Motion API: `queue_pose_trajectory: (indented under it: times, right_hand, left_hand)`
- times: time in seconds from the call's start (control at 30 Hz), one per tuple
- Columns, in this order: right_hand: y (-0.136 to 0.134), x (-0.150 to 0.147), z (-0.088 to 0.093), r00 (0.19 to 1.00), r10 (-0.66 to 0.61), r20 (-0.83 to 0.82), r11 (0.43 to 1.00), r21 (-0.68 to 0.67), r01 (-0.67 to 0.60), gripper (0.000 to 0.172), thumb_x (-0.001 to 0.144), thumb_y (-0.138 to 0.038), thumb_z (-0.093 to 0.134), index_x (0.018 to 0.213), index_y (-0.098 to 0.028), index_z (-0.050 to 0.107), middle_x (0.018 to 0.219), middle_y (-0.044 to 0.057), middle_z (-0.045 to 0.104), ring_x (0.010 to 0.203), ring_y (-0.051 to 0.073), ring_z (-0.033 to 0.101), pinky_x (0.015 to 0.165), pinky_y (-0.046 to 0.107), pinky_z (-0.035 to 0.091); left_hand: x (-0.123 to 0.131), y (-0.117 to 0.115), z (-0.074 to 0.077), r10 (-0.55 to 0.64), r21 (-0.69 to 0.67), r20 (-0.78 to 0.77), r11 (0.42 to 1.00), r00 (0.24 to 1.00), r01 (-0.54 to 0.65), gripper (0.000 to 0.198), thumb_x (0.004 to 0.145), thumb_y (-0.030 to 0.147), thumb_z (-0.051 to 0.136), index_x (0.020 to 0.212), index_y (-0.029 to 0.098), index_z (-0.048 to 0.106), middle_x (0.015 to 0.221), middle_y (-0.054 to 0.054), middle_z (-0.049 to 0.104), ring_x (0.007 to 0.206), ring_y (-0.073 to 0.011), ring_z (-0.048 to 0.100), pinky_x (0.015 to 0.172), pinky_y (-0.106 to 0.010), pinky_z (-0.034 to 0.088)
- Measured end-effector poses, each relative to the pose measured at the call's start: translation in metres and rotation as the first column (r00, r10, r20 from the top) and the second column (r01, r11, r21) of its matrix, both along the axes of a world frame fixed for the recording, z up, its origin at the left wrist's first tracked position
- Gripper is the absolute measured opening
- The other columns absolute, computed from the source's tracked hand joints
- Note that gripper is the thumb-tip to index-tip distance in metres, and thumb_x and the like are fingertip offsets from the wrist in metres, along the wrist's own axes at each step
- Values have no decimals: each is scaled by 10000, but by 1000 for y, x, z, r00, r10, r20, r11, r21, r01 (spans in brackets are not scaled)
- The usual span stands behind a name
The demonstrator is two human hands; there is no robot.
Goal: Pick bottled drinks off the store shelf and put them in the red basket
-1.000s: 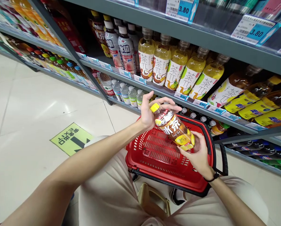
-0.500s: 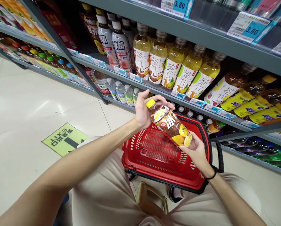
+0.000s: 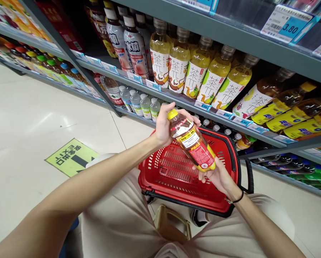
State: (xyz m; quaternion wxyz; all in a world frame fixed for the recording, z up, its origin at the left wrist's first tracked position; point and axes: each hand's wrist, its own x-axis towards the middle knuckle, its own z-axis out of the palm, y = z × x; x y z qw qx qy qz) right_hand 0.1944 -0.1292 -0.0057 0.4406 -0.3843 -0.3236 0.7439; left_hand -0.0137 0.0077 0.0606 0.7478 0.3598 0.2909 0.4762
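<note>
A bottle of iced tea [image 3: 192, 143] with a yellow cap is held tilted between both hands, its cap end up and to the left. Its red and yellow back label with small print faces me. My left hand [image 3: 164, 125] is closed round the neck and shoulder, some fingers hidden behind it. My right hand [image 3: 216, 175], a dark band at its wrist, grips the bottom end with thumb and fingers. Directly beneath the bottle is a red shopping basket [image 3: 173, 186] with slotted walls and a black handle.
A shelf [image 3: 182, 98] ahead carries tea bottles [image 3: 160, 68] and price tags. Lower down stand small clear bottles [image 3: 145, 107]. A beige stool [image 3: 171, 224] is between my legs. On the tiled floor at left lies a yellow-green exit sign [image 3: 71, 157].
The bottle has been turned about its length, so the back label has replaced the front lemon picture. My right fingers have shifted round its base. The view has moved slightly.
</note>
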Motion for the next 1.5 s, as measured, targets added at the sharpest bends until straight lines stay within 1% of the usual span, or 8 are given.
queue_pose_trajectory:
  times: [0.17,0.4,0.67,0.8,0.93,1.23,1.37,1.5]
  right_hand:
    - [-2,3,0,986,144,-81,988,-38,-147,594,939,-751,556,1062,-199,737,823,93,788,476,171,658,447,254,501]
    - [1,3,3,967,244,-76,960,-125,-252,687,933,-769,467,1010,-134,719,832,164,792,521,245,701,502,321,516]
    - [1,7,-5,972,223,-76,950,-207,-235,766,951,-757,346,952,-92,726,762,193,779,495,272,701,461,319,487]
    - [2,8,-9,971,214,-106,942,-240,-234,779,923,-748,355,958,-76,746,702,183,767,479,288,701,435,320,483]
    - [2,6,-10,974,198,-108,945,-244,-219,779,911,-761,378,923,-74,744,722,193,771,481,274,704,453,309,479]
    - [1,4,-15,963,189,-192,937,-258,-235,863,910,-817,378,1077,-49,735,711,172,768,528,275,721,474,305,495]
    - [-1,3,-14,942,201,-269,948,-190,-257,834,902,-812,447,1124,-61,734,719,153,770,557,264,726,499,293,499]
    - [-3,2,-12,920,244,-308,954,-96,-285,913,933,-839,342,1093,-36,746,674,163,750,562,253,704,506,289,484]
  left_hand:
    - [2,-2,2,-49,12,72,999,996,48,605,775,759,539,675,183,695,879,-143,780,1077,-358,737,890,-481,610]
    - [3,-3,-2,-44,-20,49,999,998,45,639,772,787,522,689,181,706,883,-145,780,1066,-358,741,889,-480,607]
    - [7,-7,-5,-81,77,46,994,996,77,554,833,661,478,822,170,734,996,-130,797,1040,-298,744,914,-421,585]
    - [8,-10,-4,-101,124,15,987,995,98,533,829,658,499,855,179,730,1032,-123,797,1039,-288,739,939,-419,569]
    - [8,-10,-4,-115,126,7,986,993,113,583,813,691,501,901,170,746,1067,-132,793,1061,-297,733,947,-423,556]
    - [4,-5,-9,-124,145,24,982,992,119,615,845,688,506,998,138,734,1077,-143,793,1019,-280,737,944,-427,555]
    - [4,-2,-15,-96,179,14,979,995,92,453,784,506,742,1070,156,709,1044,-106,788,952,-249,736,911,-414,564]
    - [6,0,-20,-81,142,58,987,995,73,479,723,378,857,1123,174,692,1070,-79,757,976,-237,730,961,-425,550]
